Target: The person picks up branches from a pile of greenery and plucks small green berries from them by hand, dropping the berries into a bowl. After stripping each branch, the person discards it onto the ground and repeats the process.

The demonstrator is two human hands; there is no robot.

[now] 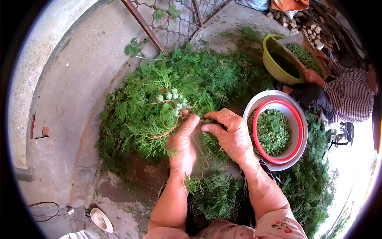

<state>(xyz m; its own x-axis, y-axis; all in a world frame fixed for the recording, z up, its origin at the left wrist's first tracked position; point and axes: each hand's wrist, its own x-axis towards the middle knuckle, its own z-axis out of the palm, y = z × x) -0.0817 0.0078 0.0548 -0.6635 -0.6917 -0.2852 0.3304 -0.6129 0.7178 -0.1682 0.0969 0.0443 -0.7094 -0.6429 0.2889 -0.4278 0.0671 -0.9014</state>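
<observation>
My left hand (182,147) is closed around the stem of a feathery evergreen sprig (159,126). Pale green, knobbly cones (173,96) cluster on it above my thumb. Close beside it, my right hand (230,133) pinches what looks like a small green cone (207,121) between thumb and forefinger; the fingers partly hide it. Beneath both hands spreads a large heap of cut evergreen branches (131,107). To the right of my right hand stands a metal basin (261,96) with a red-rimmed bowl (300,129) in it, holding many picked green cones (273,133).
Another person (350,89) at the right tilts a woven tray (318,59) of green cones beside a yellow-green tub (268,59). Firewood (316,30) is stacked behind. A straw hat (101,220) lies at the lower left, near a black cable (47,203). More branches lie between my legs.
</observation>
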